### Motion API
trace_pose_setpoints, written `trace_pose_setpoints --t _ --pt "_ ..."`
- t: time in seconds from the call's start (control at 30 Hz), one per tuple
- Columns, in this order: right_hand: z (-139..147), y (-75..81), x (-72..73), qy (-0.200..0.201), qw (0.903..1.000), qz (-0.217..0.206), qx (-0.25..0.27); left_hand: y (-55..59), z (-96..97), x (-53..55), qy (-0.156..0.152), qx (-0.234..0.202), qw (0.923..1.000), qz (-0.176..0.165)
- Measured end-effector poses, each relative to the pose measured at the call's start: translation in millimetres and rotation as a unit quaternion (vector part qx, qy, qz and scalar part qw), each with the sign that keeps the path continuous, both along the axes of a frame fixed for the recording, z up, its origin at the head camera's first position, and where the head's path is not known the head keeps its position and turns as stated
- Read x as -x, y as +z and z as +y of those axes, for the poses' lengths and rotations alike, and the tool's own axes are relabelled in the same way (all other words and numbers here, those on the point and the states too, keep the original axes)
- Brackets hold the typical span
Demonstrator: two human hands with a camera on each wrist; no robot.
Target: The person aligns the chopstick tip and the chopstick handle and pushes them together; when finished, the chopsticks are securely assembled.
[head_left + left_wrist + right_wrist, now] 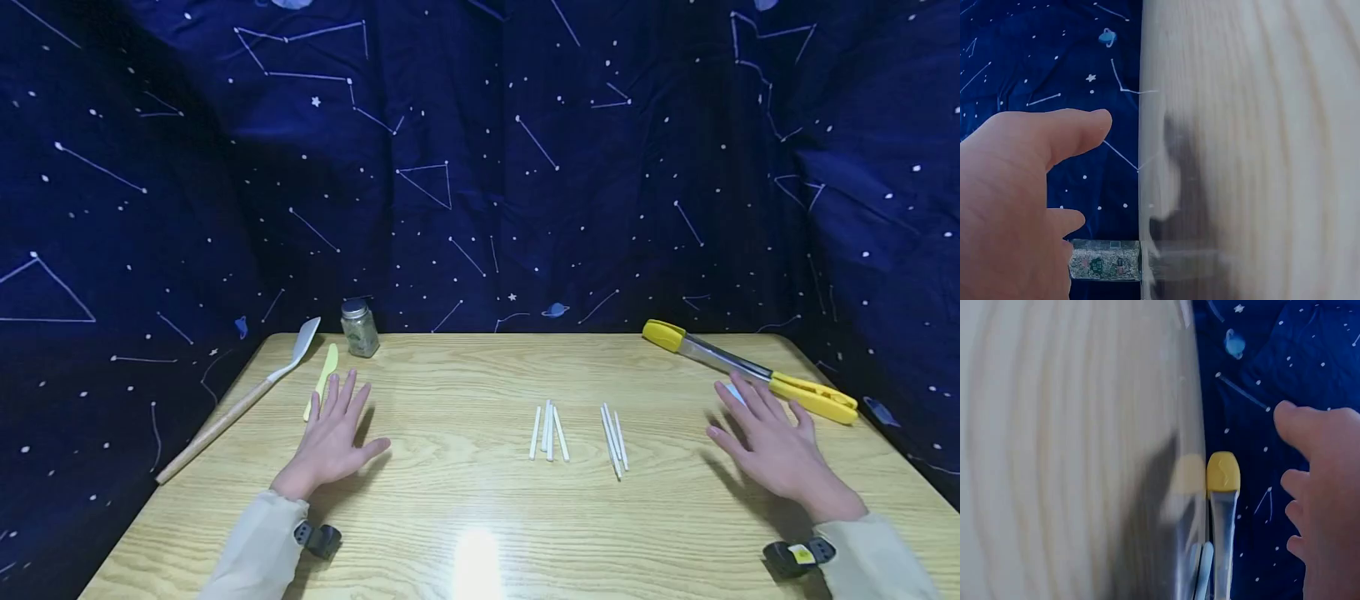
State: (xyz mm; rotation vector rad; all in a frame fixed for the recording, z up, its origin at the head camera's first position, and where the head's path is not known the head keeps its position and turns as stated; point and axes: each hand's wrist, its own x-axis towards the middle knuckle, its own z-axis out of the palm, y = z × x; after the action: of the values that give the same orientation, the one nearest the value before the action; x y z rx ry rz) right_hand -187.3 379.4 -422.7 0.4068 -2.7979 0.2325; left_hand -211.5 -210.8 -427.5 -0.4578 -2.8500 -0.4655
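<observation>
My left hand hovers palm down over the table's left side, fingers spread and holding nothing. Just beyond its fingertips lies a pale yellow plastic knife, partly hidden by the hand. On the right, my right hand is likewise spread above the tabletop with nothing in it. Yellow-ended tongs lie beyond its fingers. A light blue item shows partly behind that hand, its rounded end visible in the right wrist view. Between the hands lie two small groups of white sticks, the second group farther right.
A spatula with a wooden handle and pale grey head lies along the table's left edge. Near the back left stands a dark-lidded glass jar of dried flakes. A navy star-patterned curtain hangs behind the wooden table.
</observation>
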Motion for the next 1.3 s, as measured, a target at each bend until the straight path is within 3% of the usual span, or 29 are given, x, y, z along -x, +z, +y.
trace_pose_setpoints --t 0.23,0.57,0.77,1.0,1.17,1.3 --pt "-6.7 2.4 -1.3 -0.006 0.9999 -0.005 0.011 -0.8 2.6 -0.8 -0.005 0.004 0.9999 -0.008" --pt "-19.5 -2.8 -3.1 0.018 0.9991 0.015 0.034 -3.1 10.7 2.3 -0.016 0.008 0.9998 0.01" --pt "-34.7 -1.8 -2.3 0.04 0.9971 0.037 0.053 -5.5 19.3 3.7 -0.043 -0.018 0.9989 0.002" --pt "-53.7 0.9 -0.6 0.06 0.9943 0.019 0.087 -3.7 31.1 6.2 -0.079 -0.048 0.9957 0.005" --pt "-65.2 -2.4 0.4 0.075 0.9935 0.032 0.08 -4.3 47.6 8.7 -0.119 -0.092 0.9886 0.009" --pt "-70.8 -3.6 -0.8 0.08 0.9933 0.03 0.078 -7.1 64.4 10.9 -0.144 -0.117 0.9825 -0.023"
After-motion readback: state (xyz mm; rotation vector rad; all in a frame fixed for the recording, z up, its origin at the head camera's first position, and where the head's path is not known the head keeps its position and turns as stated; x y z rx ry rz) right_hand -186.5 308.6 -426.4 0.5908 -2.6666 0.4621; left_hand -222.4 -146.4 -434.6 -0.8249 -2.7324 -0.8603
